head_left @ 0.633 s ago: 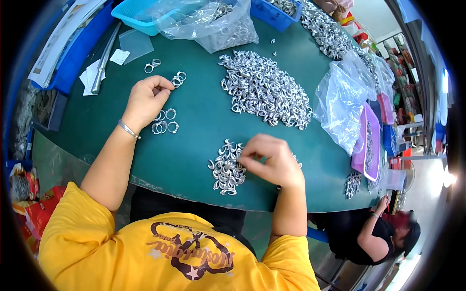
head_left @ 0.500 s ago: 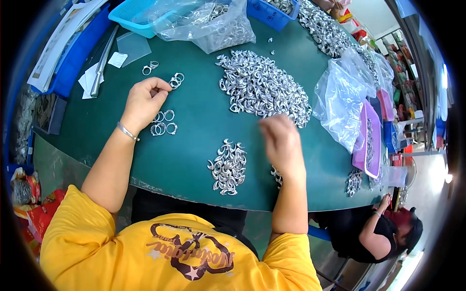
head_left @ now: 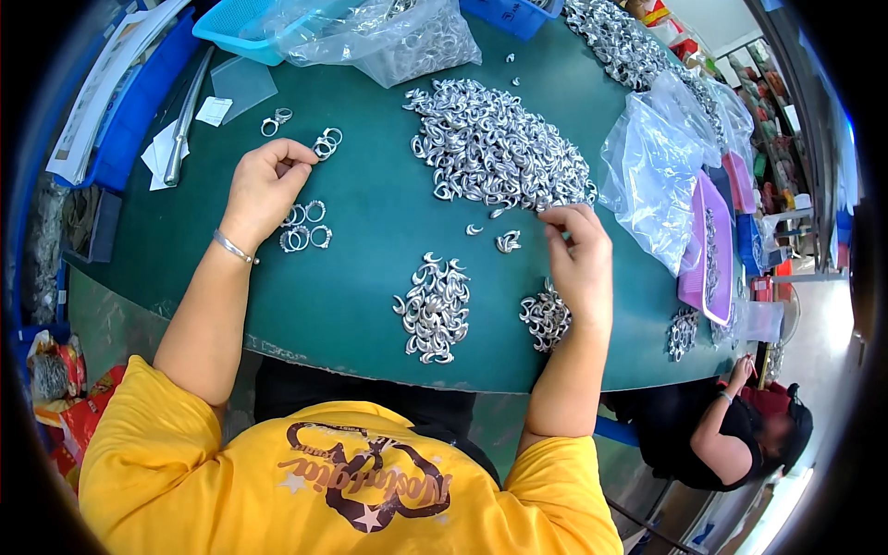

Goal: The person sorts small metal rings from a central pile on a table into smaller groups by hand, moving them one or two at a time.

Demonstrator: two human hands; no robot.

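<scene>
1. Along the near right edge of the large pile of crescent-shaped metal pieces (head_left: 504, 143), had the right hand (head_left: 585, 254) with fingertips at the outermost pieces.
2. Bent the right thumb and forefinger toward each other; could not tell, with the tips so small against the metal, whether grasping a piece or only touching the edge.
3. Saw the large pile stretched with its long axis slanting from far left to near right, beyond the right fingertips and running away to their left. Had the right hand much the nearer, the left hand (head_left: 264, 185) well apart on the pile's left.
4. Pinched the near side of the overlapping finger rings (head_left: 326, 145) between left thumb and forefinger, on the tabletop.
5. Noted a single crescent (head_left: 474, 229) and a small cluster (head_left: 508, 241) just left of the right hand.
6. Nearer the body, saw a small heap (head_left: 433, 310), and another heap (head_left: 544, 319) beside the right forearm.
7. Beside the left wrist, saw four rings (head_left: 302, 242); farther left, a tapered metal mandrel (head_left: 190, 120).
</scene>
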